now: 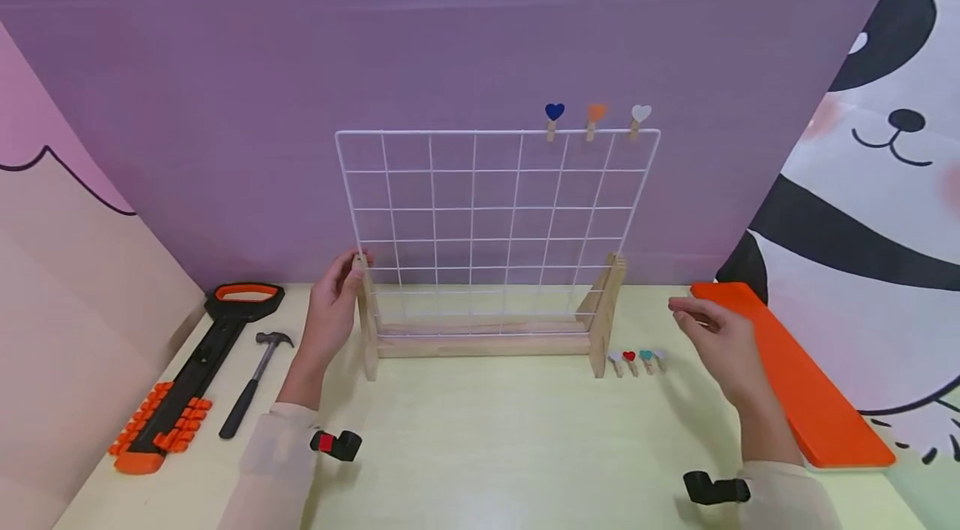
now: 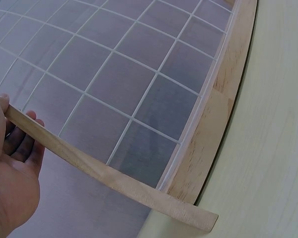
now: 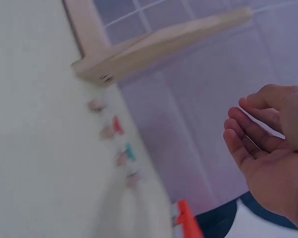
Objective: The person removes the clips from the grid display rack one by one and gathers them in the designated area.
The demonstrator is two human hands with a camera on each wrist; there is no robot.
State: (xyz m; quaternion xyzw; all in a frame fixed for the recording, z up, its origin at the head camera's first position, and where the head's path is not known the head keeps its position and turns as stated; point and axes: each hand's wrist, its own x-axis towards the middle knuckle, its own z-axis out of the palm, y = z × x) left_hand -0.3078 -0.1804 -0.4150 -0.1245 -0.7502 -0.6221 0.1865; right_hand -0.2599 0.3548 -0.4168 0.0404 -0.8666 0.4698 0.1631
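Observation:
A white wire grid panel [image 1: 474,207] stands upright in a wooden stand [image 1: 480,346]. My left hand [image 1: 330,309] grips the top of the stand's left upright [image 2: 114,179], thumb on the near side and fingers behind. Along the panel's top wire, toward the right, sit small clothespins with a blue heart [image 1: 554,112], an orange heart [image 1: 596,112] and a white heart [image 1: 641,113]. Several more heart clothespins, among them a red one [image 1: 629,357] and a teal one [image 1: 647,357], lie by the stand's right foot. Above and right of these hovers my right hand [image 1: 716,347], empty, fingers loosely bent.
At the left lie a black and orange tool [image 1: 201,363] with a looped handle and a claw hammer [image 1: 255,388]. A long orange board-like piece [image 1: 802,384] lies on the right, beside my right forearm. A purple wall [image 1: 450,38] rises close behind the panel.

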